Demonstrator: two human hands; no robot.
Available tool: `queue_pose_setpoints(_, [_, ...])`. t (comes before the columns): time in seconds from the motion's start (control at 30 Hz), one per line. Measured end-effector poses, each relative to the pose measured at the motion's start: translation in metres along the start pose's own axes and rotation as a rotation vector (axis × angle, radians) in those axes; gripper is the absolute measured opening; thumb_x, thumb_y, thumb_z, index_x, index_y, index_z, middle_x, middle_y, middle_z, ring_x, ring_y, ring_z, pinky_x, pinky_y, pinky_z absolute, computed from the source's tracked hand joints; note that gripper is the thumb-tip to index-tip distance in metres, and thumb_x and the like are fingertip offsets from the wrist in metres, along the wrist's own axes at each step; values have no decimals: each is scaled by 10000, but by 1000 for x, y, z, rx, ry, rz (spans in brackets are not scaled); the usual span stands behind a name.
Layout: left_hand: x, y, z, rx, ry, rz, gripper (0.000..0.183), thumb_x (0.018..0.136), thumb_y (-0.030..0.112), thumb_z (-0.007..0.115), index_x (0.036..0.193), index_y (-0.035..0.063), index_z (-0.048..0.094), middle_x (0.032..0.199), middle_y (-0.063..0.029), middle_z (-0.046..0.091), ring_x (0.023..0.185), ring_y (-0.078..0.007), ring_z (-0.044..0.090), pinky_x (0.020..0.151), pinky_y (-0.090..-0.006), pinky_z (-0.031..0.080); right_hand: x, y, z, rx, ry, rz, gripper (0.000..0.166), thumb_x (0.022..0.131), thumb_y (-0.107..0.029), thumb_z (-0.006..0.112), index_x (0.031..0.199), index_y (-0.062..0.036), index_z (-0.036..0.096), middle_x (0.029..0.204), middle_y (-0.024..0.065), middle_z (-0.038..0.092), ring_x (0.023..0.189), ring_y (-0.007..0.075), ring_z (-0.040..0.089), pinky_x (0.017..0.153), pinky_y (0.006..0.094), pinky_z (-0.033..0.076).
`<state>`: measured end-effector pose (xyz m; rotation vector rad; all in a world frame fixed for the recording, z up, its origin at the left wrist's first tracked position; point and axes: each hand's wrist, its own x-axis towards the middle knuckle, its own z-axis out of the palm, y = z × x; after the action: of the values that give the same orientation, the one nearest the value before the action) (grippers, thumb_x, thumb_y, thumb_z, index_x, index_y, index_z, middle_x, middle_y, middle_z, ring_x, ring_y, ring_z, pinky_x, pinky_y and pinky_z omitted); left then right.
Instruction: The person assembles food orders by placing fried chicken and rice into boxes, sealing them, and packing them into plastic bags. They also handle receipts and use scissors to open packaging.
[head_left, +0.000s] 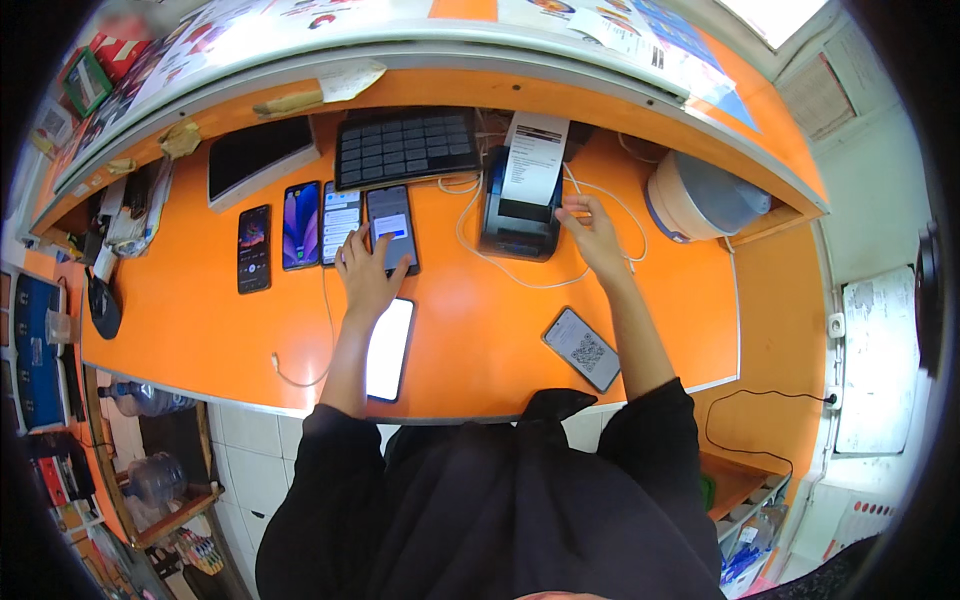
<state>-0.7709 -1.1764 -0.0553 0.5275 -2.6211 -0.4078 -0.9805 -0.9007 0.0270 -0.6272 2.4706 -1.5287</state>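
Note:
My left hand (365, 281) is spread over two smartphones lying side by side. One finger rests at the lit pop-up on the dark-screened phone (391, 210); other fingers overlap the lower part of the phone with a list on its screen (343, 214). My right hand (592, 229) is beside a black receipt printer (519, 232), its fingertips at the printer's right edge, fingers apart and nothing visible in them. A printed paper receipt (536, 157) comes out of the printer top. Below my left wrist lies a phone with a bright white screen (390, 349), partly covered by the forearm.
A phone showing a square code (583, 349) lies by my right forearm. Two more phones (301, 225), a tablet on a box (262, 161) and a black gridded panel (407, 148) are left of the printer. White cables (525, 285) loop around it; a round tub (697, 196) stands right.

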Motion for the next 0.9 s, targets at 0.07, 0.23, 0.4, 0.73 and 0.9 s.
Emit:
queue_pose_setpoints(0.07, [-1,10,-3,-45,13,23,491,823,359,647,1230,109,535,1332,-199,392,1266,-375,323,1023,-522,217,15,10,12,-7,118,-2,417,800,-246,719,1120,-25,571,1045,100,595,886,197,573,784,329,476])
queue_pose_setpoints(0.23, [-2,73,-11,-197,-100,191,565,795,309,654,1300,130,474,1401,-130,353,1311,-337,311,1053,-523,202,38,20,27,-197,139,-86,426,756,-198,753,1105,-34,572,1031,126,568,841,207,568,746,304,485])
queue_pose_setpoints(0.4, [5,126,-1,-235,-190,291,585,798,268,640,1331,127,446,1424,-119,344,1340,-310,311,1084,-529,207,7,24,40,10,227,-105,149,727,-129,772,789,-46,665,864,80,596,749,207,580,706,321,481])
queue_pose_setpoints(0.73, [-38,110,31,-1567,-596,-59,562,977,433,392,1317,-12,438,1308,-150,516,1147,-252,525,1003,-336,388,-233,-44,10,308,-309,-83,135,811,-105,650,863,-30,550,902,74,558,869,177,548,780,321,456])
queue_pose_setpoints(0.9, [-77,191,22,-2100,-1436,-319,1019,776,847,199,1416,68,345,1361,-222,446,1184,-363,489,988,-534,381,-420,-14,-20,173,8,272,136,795,-103,624,872,-22,546,824,64,568,794,166,558,751,301,457])
